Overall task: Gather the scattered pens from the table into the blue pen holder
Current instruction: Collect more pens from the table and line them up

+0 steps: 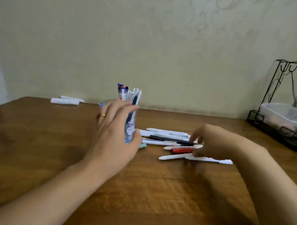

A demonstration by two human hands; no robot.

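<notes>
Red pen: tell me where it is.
The red pen lies on the table among the loose pens, beside the right hand.

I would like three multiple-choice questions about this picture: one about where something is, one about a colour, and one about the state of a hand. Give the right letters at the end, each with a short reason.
1. Where do the loose pens lie, relative to the blue pen holder?
A. to its right on the table
B. to its left on the table
C. behind it, against the wall

2. What colour is the pen nearest the right hand's fingertips?
A. green
B. red
C. yellow

3. What is the left hand doing?
A. lying flat on the table
B. holding the towel
C. gripping the pen holder

Answers:
1 A, the pens lie between the holder and the right hand.
2 B, a red barrel lies among the white pens there.
3 C, its fingers and thumb curl round the holder.
</notes>
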